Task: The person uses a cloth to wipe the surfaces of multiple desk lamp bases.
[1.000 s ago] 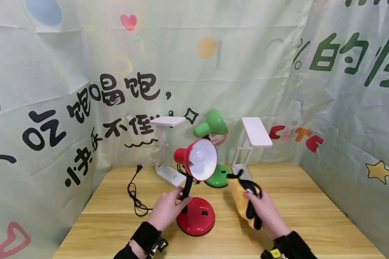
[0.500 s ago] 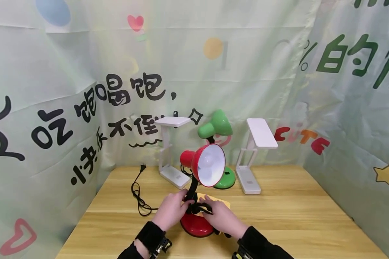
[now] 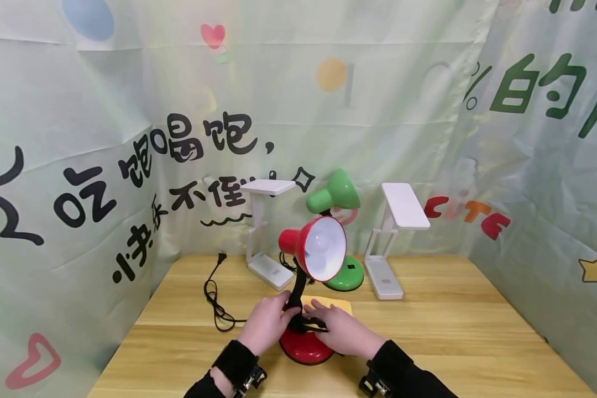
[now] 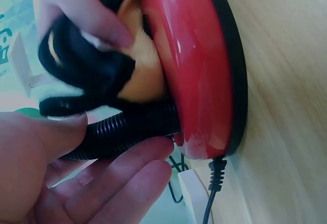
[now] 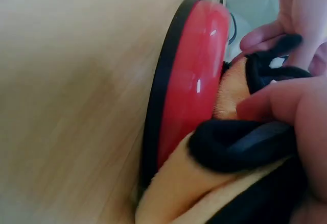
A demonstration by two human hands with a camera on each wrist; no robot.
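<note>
A red desk lamp (image 3: pixel 305 351) with a ribbed black neck (image 4: pixel 130 128) stands upright before me in the head view. My left hand (image 3: pixel 265 325) holds that neck low down, thumb on one side and fingers on the other. With my right hand (image 3: pixel 352 333) I pinch a yellow cloth with black edging (image 5: pixel 176 191). The cloth lies over the top of the red base, close against the foot of the neck. Part of the base is hidden by the cloth and my right hand.
Behind the red lamp stand a green desk lamp (image 3: pixel 345 275) and two white folding lamps, one left (image 3: pixel 271 271) and one right (image 3: pixel 383 278). A black power cord with a plug (image 3: pixel 211 298) lies on the wooden table (image 3: pixel 443 331) to the left.
My right hand has brought the yellow cloth from the right side of the table leftward onto the lamp base. My left hand keeps its hold on the neck.
</note>
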